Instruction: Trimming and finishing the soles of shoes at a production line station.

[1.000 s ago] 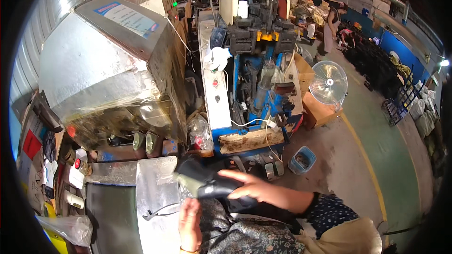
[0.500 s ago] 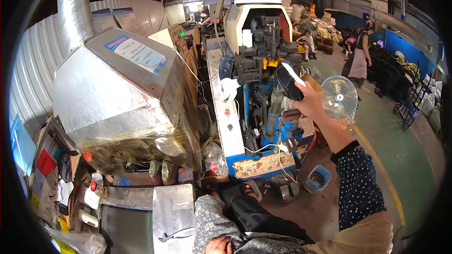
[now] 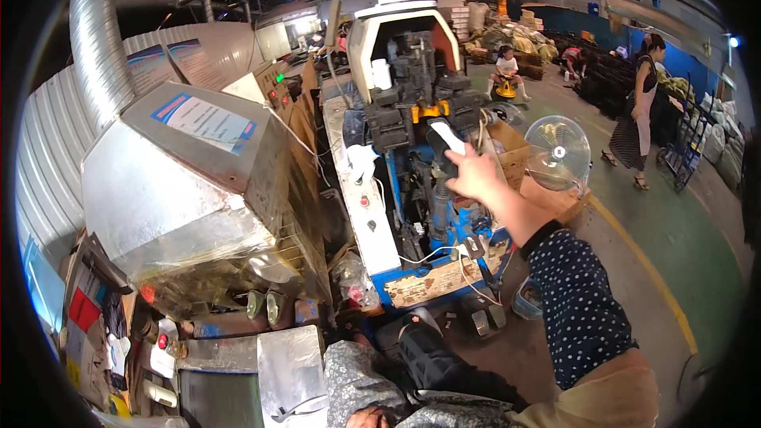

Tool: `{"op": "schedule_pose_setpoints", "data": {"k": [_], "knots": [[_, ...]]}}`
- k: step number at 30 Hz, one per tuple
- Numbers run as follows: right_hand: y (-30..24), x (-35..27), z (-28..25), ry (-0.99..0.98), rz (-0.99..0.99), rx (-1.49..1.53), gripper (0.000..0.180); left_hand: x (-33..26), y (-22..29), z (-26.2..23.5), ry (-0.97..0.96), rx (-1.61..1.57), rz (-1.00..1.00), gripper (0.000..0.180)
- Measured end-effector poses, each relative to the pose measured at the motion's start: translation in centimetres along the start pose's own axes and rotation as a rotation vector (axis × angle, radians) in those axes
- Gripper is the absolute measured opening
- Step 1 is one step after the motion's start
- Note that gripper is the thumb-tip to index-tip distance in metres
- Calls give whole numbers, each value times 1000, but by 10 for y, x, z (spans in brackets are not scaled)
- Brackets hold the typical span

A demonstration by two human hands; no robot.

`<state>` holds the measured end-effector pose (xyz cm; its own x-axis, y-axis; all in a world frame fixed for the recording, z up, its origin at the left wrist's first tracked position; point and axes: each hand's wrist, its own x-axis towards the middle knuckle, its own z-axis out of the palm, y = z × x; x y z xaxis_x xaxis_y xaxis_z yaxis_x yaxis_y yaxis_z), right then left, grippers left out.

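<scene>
My right hand [image 3: 478,177], arm stretched forward, grips a dark shoe [image 3: 438,145] with a white strip along it. The shoe is just in front of the yellow parts [image 3: 430,111] of a black-and-blue shoe machine [image 3: 388,133] with a cream hood; whether it touches them I cannot tell. Low at the picture's edge, my left hand [image 3: 367,418] rests on the patterned grey cloth [image 3: 357,376] over my lap. Its fingers show in part, loosely laid, with nothing seen in them; the rest is cut off.
A metal-hooded unit [image 3: 174,178] stands at left, with two shoes [image 3: 276,309] at its lower opening. Foot pedals [image 3: 489,319] and a blue bin [image 3: 525,301] are below the machine. To its right stand a fan [image 3: 559,152], a walking person [image 3: 640,103] and a seated person [image 3: 506,71].
My right hand has carried the shoe forward and left, closer to the machine's yellow parts. The view has shifted a little. The person at right has stepped on. My left hand stays on my lap.
</scene>
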<state>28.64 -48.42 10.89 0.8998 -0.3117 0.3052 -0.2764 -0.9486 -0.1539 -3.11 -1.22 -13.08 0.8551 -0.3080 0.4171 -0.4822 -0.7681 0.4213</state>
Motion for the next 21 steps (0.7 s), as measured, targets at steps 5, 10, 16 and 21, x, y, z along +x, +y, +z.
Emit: {"op": "schedule_pose_setpoints", "data": {"k": [5, 10, 16, 21], "knots": [[-2, -26, 27, 98, 66, 20, 73, 10, 5, 6, -23, -17, 13, 16], [-6, -22, 28, 125, 54, 14, 70, 12, 12, -4, 7, -8, 0, 15], [-10, 4, 26, 68, 81, 87, 70, 17, 14, -2, -22, -20, 6, 16], [-18, 38, 26, 28, 102, 91, 72, 12, 9, 5, -23, 0, 6, 18]]}}
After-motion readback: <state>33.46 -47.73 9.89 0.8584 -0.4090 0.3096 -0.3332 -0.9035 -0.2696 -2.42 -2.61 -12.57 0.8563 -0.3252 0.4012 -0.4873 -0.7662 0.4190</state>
